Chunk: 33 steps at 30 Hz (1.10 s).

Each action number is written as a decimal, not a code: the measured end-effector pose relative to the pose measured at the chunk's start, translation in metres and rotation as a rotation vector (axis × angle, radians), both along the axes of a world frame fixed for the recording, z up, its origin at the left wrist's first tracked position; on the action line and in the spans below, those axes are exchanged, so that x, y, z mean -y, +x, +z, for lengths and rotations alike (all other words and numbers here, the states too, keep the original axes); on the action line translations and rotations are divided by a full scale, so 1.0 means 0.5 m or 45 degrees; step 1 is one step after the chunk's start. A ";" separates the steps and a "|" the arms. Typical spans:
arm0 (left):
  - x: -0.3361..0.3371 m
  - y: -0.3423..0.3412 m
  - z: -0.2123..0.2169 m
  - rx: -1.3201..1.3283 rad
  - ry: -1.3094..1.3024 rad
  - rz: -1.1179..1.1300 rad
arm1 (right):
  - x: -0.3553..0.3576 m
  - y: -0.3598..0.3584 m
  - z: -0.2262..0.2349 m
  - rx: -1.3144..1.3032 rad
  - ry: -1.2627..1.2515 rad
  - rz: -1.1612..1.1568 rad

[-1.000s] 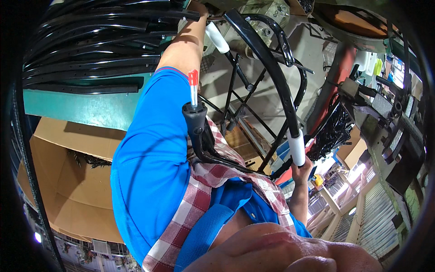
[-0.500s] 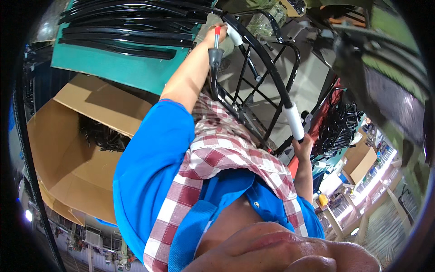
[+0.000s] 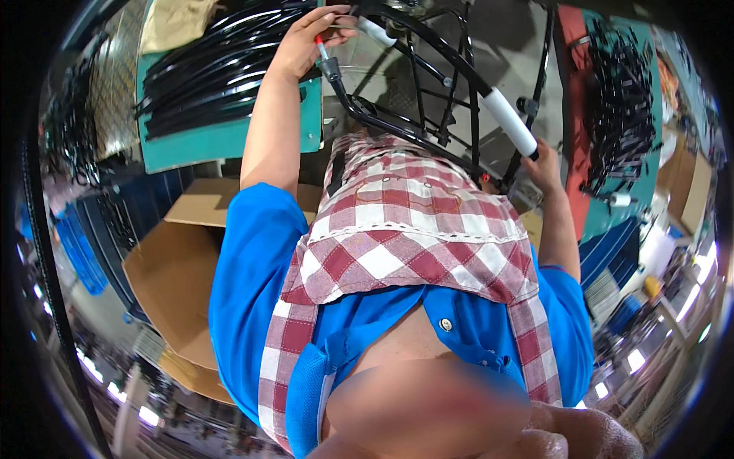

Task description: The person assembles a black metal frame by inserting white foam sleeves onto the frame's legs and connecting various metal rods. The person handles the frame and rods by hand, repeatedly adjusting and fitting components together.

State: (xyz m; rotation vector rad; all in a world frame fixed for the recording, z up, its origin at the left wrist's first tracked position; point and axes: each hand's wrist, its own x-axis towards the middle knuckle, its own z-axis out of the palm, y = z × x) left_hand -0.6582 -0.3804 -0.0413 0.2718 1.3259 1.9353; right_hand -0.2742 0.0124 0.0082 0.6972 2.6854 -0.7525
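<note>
A black tubular metal frame (image 3: pixel 451 57) with crossing thin rods stands in front of me, a white sleeve near each end of its bent top bar. My right hand (image 3: pixel 544 165) is wrapped round the bar's end, just below the right white sleeve (image 3: pixel 508 121). My left hand (image 3: pixel 319 37) is at the other end by the left white sleeve (image 3: pixel 376 32), fingers bent and fingertips closed on the bar's dark end. Beneath that hand a frame tube rises to a dark grey collar (image 3: pixel 329 69) and a thin red-tipped rod (image 3: pixel 321 47).
At left, a green table (image 3: pixel 229 145) bears a pile of long black tubes (image 3: pixel 222 69). An open cardboard box (image 3: pixel 172 268) stands below it. At right, a red-and-green table (image 3: pixel 575 99) holds many small black parts (image 3: pixel 623 107). Blue crates (image 3: pixel 612 256) sit beneath.
My view has swung so both tables show more fully. My left hand has loosened from around the bar to a fingertip hold at its end. My right hand stays on the other end.
</note>
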 end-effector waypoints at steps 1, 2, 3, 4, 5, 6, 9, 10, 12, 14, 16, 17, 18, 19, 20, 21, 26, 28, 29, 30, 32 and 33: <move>0.000 -0.003 0.007 -0.027 -0.040 -0.049 | 0.008 -0.007 0.009 -0.005 0.014 0.048; -0.006 -0.003 0.014 -0.134 -0.021 -0.072 | 0.019 -0.007 0.018 0.029 0.014 0.030; -0.019 -0.001 0.043 -0.242 -0.119 -0.088 | 0.025 -0.004 0.024 0.063 0.021 0.013; -0.034 0.007 0.063 -0.454 -0.204 -0.067 | 0.031 -0.002 0.031 0.055 0.050 0.048; -0.053 0.011 0.073 -0.669 -0.284 -0.043 | 0.037 0.002 0.038 0.048 0.081 0.084; -0.050 -0.004 0.080 -1.095 -0.477 -0.173 | 0.041 0.002 0.044 0.038 0.107 0.136; -0.068 -0.007 0.088 -1.058 -0.681 -0.577 | 0.059 0.004 0.067 -0.112 0.094 0.151; -0.074 -0.002 0.089 -0.966 -0.799 -0.585 | 0.058 0.010 0.069 -0.184 0.134 0.166; -0.078 -0.010 0.106 -0.805 -0.799 -0.759 | 0.051 0.011 0.087 0.072 -0.060 -0.010; -0.079 -0.009 0.116 -0.759 -0.771 -0.806 | 0.039 0.029 0.079 0.039 -0.319 -0.150; -0.080 -0.019 0.081 -1.021 -0.525 -0.375 | 0.032 0.043 0.058 -0.052 -0.540 -0.322; -0.078 -0.025 0.060 -1.137 -0.392 -0.156 | 0.026 0.047 0.054 -0.093 -0.645 -0.411; -0.084 -0.026 0.067 -1.014 -0.498 -0.039 | 0.016 0.051 0.056 0.007 -0.706 -0.493; -0.094 -0.022 0.084 -1.125 -0.389 0.045 | 0.013 0.048 0.057 0.011 -0.709 -0.476; -0.108 -0.004 0.096 -0.989 -0.301 0.135 | 0.014 0.047 0.060 0.014 -0.711 -0.458; -0.130 0.021 0.134 -0.849 -0.212 0.226 | 0.012 0.047 0.064 0.021 -0.710 -0.439; -0.096 0.001 0.161 -0.494 -0.203 -0.110 | 0.053 0.029 0.092 0.126 -0.784 -0.337; -0.096 0.000 0.150 -0.349 -0.104 -0.045 | 0.077 0.037 0.095 0.171 -0.834 -0.296; -0.092 -0.002 0.149 -0.292 -0.210 -0.001 | 0.083 0.042 0.092 0.252 -0.873 -0.287; -0.093 -0.005 0.162 -0.235 -0.316 0.036 | 0.096 0.045 0.089 0.285 -0.965 -0.272; -0.101 -0.002 0.167 -0.142 -0.327 0.179 | 0.117 0.047 0.094 0.297 -0.987 -0.280; -0.102 0.002 0.169 -0.115 -0.240 0.292 | 0.131 0.042 0.094 0.221 -1.010 -0.252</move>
